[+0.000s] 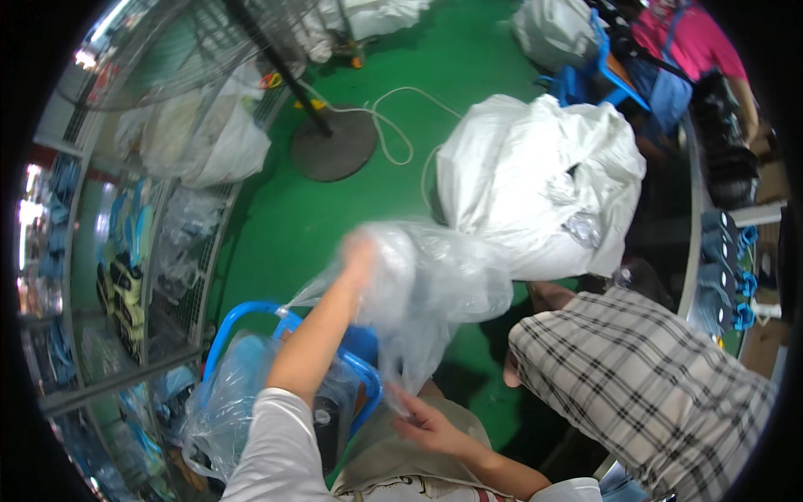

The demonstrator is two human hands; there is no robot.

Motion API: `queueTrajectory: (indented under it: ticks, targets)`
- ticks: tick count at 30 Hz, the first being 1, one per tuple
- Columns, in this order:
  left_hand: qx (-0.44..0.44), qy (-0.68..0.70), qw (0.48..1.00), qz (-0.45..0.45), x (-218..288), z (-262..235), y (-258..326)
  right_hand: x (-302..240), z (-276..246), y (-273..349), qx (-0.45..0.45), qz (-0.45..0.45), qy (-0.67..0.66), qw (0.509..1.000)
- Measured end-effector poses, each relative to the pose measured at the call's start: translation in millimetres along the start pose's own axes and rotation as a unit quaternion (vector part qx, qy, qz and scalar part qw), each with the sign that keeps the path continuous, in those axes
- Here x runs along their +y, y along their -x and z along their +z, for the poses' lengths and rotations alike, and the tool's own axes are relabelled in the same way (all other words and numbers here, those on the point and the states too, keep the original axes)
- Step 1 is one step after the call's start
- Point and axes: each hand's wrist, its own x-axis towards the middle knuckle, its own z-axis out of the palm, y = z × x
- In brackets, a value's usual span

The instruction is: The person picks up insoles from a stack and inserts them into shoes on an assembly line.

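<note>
My left hand is raised and blurred, gripping the top of a clear plastic bag that hangs in front of me. My right hand pinches the bag's lower corner near my lap. A big white woven sack, open at the top with crumpled plastic inside, stands on the green floor just beyond the bag.
A blue-framed bin lined with clear plastic sits at my lower left. A person in plaid shorts is seated to my right. A fan stand with a round base, a white cord, wire shelving at left, and another person at top right.
</note>
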Motion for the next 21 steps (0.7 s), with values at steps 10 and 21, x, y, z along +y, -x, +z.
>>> queueTrajectory:
  ticks: [10,21]
  targets:
    - [-0.222,-0.790,0.545,0.171,-49,-13,53,-33,52,33,0.154,-0.240,0.206,0.936]
    - [-0.369,-0.785,0.409,0.284,-88,-114,75,125,91,152,0.397,0.010,0.457,0.796]
